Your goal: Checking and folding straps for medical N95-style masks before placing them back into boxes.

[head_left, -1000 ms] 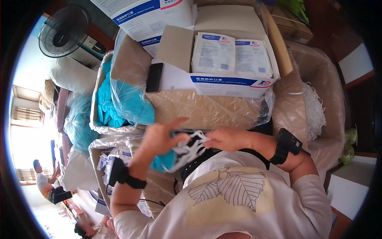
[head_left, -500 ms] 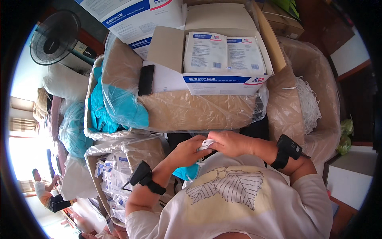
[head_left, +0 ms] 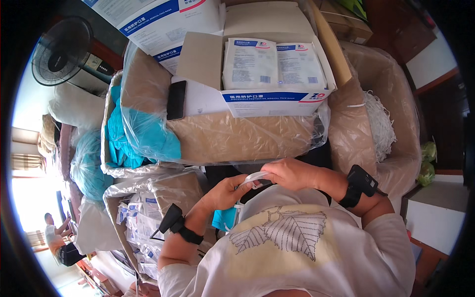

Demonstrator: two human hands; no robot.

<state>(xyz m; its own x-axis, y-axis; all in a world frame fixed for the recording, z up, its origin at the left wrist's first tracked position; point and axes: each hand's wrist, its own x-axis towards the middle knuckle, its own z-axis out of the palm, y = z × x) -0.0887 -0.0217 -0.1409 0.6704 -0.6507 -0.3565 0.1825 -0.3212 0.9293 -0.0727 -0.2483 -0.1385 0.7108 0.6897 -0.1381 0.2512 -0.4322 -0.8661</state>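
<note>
In front of my chest, my left hand (head_left: 225,193) and my right hand (head_left: 288,174) are closed on a white elastic band (head_left: 256,176), which runs in a short loop between the fingertips. Below my left hand hangs a blue face mask (head_left: 225,218), partly covered by that hand and my shirt. Whether the band joins the mask is hidden. Ahead of the hands stands an open white and blue carton (head_left: 269,105) with two stacks of packed masks (head_left: 251,64) in it.
The carton rests on a plastic-lined cardboard box (head_left: 242,141), beside a black phone (head_left: 176,100). Left are boxes with blue masks (head_left: 118,138) and white packets (head_left: 143,222). A right-hand box holds white bands (head_left: 380,126). A fan (head_left: 62,52) stands far left; another person (head_left: 59,237) sits beyond.
My hands have drawn slightly apart, and the bunched white band now stretches in a longer loop between them. More of the blue mask shows below my left hand.
</note>
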